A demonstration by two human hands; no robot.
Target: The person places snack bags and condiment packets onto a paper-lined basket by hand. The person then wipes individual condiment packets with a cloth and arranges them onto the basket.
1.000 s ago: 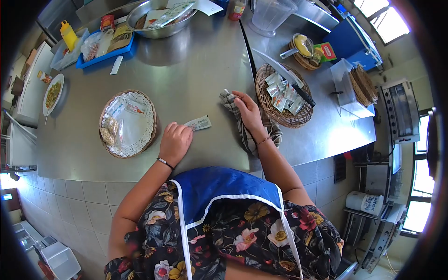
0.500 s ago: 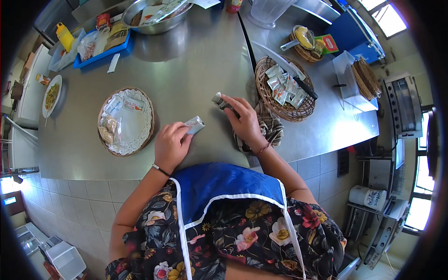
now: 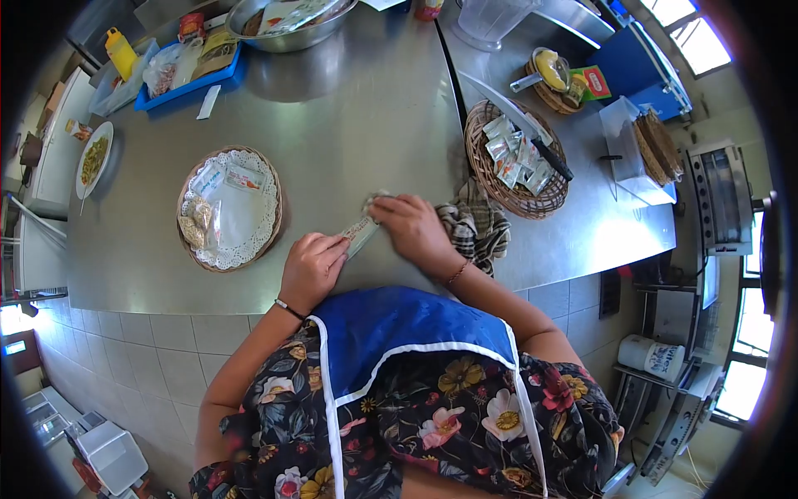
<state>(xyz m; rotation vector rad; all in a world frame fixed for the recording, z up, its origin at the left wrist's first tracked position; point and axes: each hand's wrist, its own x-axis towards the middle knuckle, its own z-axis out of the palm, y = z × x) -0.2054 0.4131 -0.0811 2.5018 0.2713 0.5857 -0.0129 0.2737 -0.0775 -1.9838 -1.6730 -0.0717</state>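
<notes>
My left hand (image 3: 312,268) is closed on the near end of a slim pale sachet (image 3: 361,236), holding it low over the steel table. My right hand (image 3: 413,231) lies palm down at the sachet's far end, fingers pressed together. A small crumpled pale piece (image 3: 377,200) pokes out at its fingertips; what it is I cannot make out. Beside the right wrist sits a bunched checkered cloth (image 3: 478,224). To the left of my hands is a round wicker basket (image 3: 277,218) lined with a white doily, with sachets and small bags inside.
At right, a wicker basket (image 3: 544,202) holds several silvery sachets, with a large black-handled knife (image 3: 550,158) across it. A metal bowl (image 3: 291,40), a blue tray (image 3: 195,91) and a yellow bottle (image 3: 120,54) stand at the back. A plate of food (image 3: 96,160) is far left.
My right hand has come left and down towards my left hand, bringing the crumpled piece to the sachet. The sachet now spans the gap between both hands. My left hand has barely moved.
</notes>
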